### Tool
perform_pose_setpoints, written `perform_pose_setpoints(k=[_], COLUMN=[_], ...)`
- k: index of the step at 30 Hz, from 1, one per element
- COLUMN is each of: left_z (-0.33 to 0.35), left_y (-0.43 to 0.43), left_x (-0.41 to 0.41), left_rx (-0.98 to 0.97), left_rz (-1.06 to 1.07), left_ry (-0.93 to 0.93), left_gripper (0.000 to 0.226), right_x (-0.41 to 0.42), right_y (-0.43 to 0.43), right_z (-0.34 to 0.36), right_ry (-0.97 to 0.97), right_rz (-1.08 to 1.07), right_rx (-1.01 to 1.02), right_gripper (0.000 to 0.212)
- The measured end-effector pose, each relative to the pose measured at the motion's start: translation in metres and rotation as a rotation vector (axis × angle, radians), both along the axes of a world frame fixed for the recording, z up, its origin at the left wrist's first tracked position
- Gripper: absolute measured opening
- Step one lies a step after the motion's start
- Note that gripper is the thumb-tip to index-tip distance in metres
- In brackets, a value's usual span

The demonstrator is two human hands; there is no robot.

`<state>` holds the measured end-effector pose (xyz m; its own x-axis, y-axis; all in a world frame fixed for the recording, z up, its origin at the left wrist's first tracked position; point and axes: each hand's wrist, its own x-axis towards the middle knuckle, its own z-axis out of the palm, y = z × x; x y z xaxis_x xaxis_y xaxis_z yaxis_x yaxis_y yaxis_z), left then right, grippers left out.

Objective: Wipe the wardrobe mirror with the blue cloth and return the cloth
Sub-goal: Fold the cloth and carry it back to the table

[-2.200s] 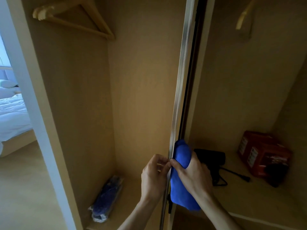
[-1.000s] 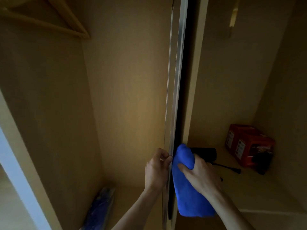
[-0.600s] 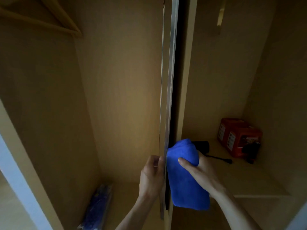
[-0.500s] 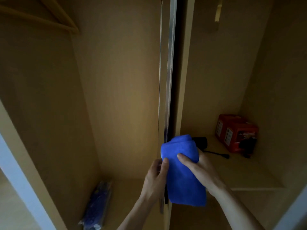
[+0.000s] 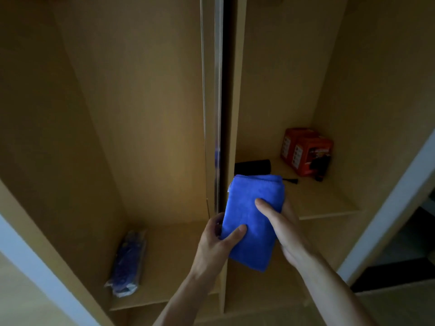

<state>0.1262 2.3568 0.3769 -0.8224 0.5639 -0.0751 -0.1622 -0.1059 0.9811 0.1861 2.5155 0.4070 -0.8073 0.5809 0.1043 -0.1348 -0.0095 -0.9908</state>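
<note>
In the head view, you hold the blue cloth (image 5: 249, 220) folded, with both hands. Your left hand (image 5: 216, 243) pinches its near left corner, thumb on the front. Your right hand (image 5: 282, 229) grips the right side, thumb on the front and fingers behind.

The cloth's long axis stands roughly upright, just right of the door's metal edge (image 5: 217, 114) and parallel to it. The mirror face itself can't be made out from here.

The shelf (image 5: 324, 203) lies far and right of the cloth, so your right hand is probably the nearer one for setting it back.
</note>
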Motion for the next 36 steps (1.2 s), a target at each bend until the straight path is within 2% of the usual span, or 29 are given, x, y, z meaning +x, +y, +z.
perform_pose_setpoints(k=[3, 7, 9, 12, 15, 18, 21, 23, 25, 27, 29, 31, 32, 34, 36], left_z=[-0.003, -0.005, -0.007, -0.005, -0.005, -0.008, -0.006, -0.003, 0.0, 0.003, 0.007, 0.013, 0.016, 0.022, 0.028], left_y=[-0.003, -0.006, -0.005, -0.003, -0.002, 0.008, 0.02, 0.025, 0.026, 0.024, 0.025, 0.025, 0.026, 0.025, 0.022], left_x=[0.004, 0.006, 0.005, 0.009, 0.019, 0.03, 0.036, 0.033, 0.025, 0.014, 0.003, -0.006, -0.01, -0.017, -0.02], left_rx=[0.021, 0.037, 0.011, 0.049, 0.136, 0.076, 0.03, -0.031, -0.098, -0.154, -0.22, -0.276, -0.295, -0.31, -0.301], left_rz=[0.033, 0.026, 0.028, 0.069, 0.055, -0.079, -0.057, 0.038, 0.093, 0.09, 0.086, 0.049, 0.013, -0.08, -0.137], left_ry=[0.076, 0.103, 0.11, 0.084, 0.077, 0.13, 0.162, 0.244, 0.336, 0.437, 0.555, 0.649, 0.676, 0.664, 0.61], left_gripper=[0.054, 0.03, 0.027, 0.046, 0.061, 0.071, 0.07, 0.055, 0.036, 0.025, 0.02, 0.017, 0.018, 0.024, 0.026], right_x=[0.008, 0.014, 0.016, 0.022, 0.031, 0.034, 0.032, 0.033, 0.034, 0.035, 0.036, 0.036, 0.035, 0.031, 0.028], right_y=[-0.002, -0.001, -0.001, 0.0, 0.005, 0.008, 0.006, 0.009, 0.017, 0.023, 0.027, 0.028, 0.028, 0.029, 0.033], right_z=[-0.009, -0.013, -0.014, -0.016, -0.018, -0.019, -0.02, -0.019, -0.019, -0.019, -0.018, -0.013, -0.008, 0.002, 0.009], right_ry=[-0.018, -0.024, -0.034, -0.004, 0.125, 0.173, 0.143, 0.082, -0.002, -0.112, -0.249, -0.251, -0.203, -0.132, -0.142], right_rz=[-0.034, -0.06, -0.068, -0.065, -0.089, -0.101, -0.062, -0.025, 0.003, 0.006, -0.063, -0.069, -0.021, 0.133, 0.261], right_rx=[0.034, 0.067, 0.064, 0.004, -0.273, -0.516, -0.538, -0.447, -0.273, -0.064, 0.282, 0.68, 0.786, 0.786, 0.639], right_gripper=[0.064, 0.059, 0.057, 0.048, 0.039, 0.05, 0.053, 0.052, 0.052, 0.07, 0.099, 0.104, 0.101, 0.089, 0.076])
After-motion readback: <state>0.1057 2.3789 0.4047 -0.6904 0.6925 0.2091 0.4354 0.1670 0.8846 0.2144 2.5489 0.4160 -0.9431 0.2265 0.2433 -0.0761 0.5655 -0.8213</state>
